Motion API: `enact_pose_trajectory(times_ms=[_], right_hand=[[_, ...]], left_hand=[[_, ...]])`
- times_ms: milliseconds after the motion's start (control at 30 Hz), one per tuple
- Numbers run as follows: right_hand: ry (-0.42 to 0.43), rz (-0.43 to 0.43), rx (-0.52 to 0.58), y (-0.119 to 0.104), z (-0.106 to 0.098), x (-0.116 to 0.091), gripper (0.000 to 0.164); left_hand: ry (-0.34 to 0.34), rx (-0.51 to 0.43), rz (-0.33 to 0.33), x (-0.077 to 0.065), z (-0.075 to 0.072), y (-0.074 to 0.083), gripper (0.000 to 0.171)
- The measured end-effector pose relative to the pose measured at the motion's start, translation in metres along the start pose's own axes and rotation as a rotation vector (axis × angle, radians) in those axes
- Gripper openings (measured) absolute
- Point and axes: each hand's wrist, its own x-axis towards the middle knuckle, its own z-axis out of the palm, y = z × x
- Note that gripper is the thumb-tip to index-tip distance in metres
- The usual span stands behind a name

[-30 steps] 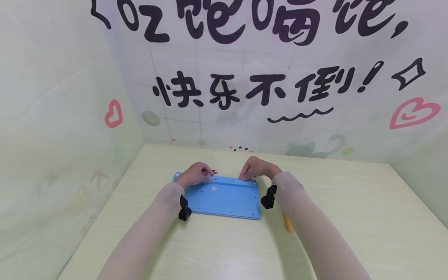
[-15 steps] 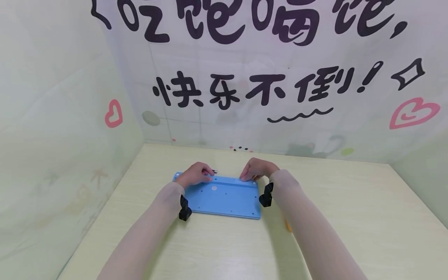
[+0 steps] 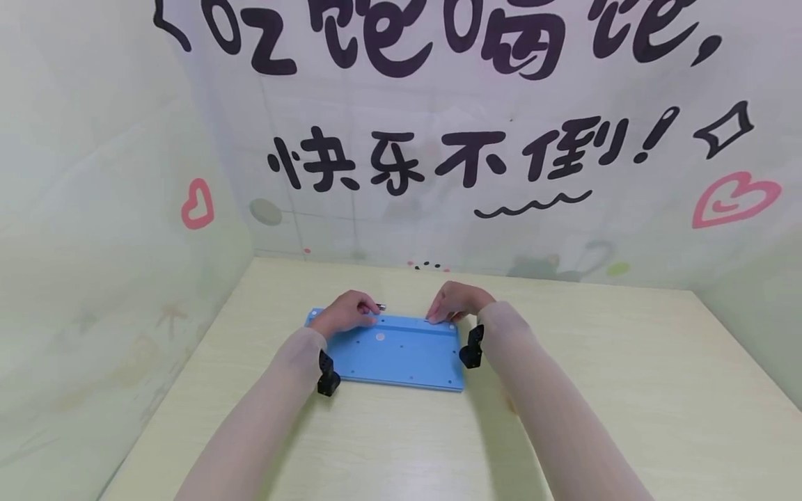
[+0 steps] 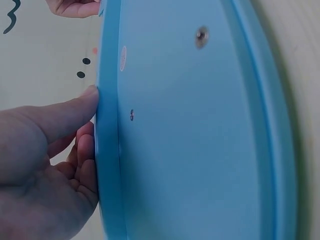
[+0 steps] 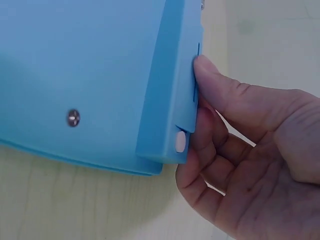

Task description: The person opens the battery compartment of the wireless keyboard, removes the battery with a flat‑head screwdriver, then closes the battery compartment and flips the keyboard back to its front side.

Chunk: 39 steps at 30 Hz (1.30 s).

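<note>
A light-blue keyboard [image 3: 401,358] lies face down on the table, its screw-dotted underside up and its raised ridge at the far side. My left hand [image 3: 344,312] grips that ridge near the left end; in the left wrist view, the thumb presses the edge and the other fingers curl behind it. At the ridge's right end, my right hand [image 3: 459,301] holds the edge between thumb and curled fingers. In the right wrist view, the thumb lies by a narrow slot in the ridge's cover [image 5: 187,100], near a pale rubber foot [image 5: 180,142].
A small shiny metal-ended object [image 3: 381,307] lies behind the keyboard beside my left fingers, too small to identify. An orange object [image 3: 511,403] is mostly hidden by my right forearm. The pale wood-grain table [image 3: 626,376] meets printed wall sheets at the back and sides.
Both hands keep nearly the same grip on the keyboard. My right forearm has shifted slightly left and covers more of the orange object. The head view has turned a little.
</note>
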Motion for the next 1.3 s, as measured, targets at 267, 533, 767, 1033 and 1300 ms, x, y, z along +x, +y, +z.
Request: enact_pose_trajectory(times_ms=[267,533,767,1033,1300], right_hand=[[0.013,-0.035,0.032,0.005,0.004,0.001,0.009],[0.083,-0.068,-0.031,-0.002,0.005,-0.005,0.008],[0.131,-0.131,-0.038,-0.002,0.006,-0.008,0.009],[0.134,-0.167,-0.007,0.004,0.008,-0.01,0.01],[0.172,-0.222,-0.049,0.002,0.011,-0.019,0.015]], left_hand=[[0.0,0.003,0.006,-0.002,0.0,-0.004,0.013],[-0.003,0.01,0.018,-0.001,-0.002,-0.002,0.013],[-0.025,0.005,0.057,0.003,-0.006,-0.003,0.012],[-0.016,0.006,0.068,0.006,-0.005,-0.008,0.011],[-0.009,0.031,0.094,-0.002,-0.006,-0.009,0.019]])
